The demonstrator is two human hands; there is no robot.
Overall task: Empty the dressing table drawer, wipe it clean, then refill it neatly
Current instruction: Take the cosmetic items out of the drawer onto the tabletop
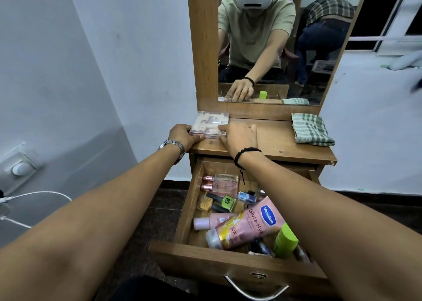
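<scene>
Now both hands grasp a clear plastic box (209, 125) at the bench's (274, 140) ten o'clock corner: the left hand (183, 136) grips its left edge, the right hand (239, 136) its right. Setting it flush against the back would leave room for more. Below, the open drawer (189, 209) holds bottles, including a pink lotion tube (249, 225). The right arm hides its three o'clock side; the box's contents are unclear.

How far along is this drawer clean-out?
Barely begun. Both hands, left hand and right hand, hold a clear box on the tabletop. The open drawer still holds bottles and a Vaseline tube. The checked cloth lies folded; wiping and refilling remain.
</scene>
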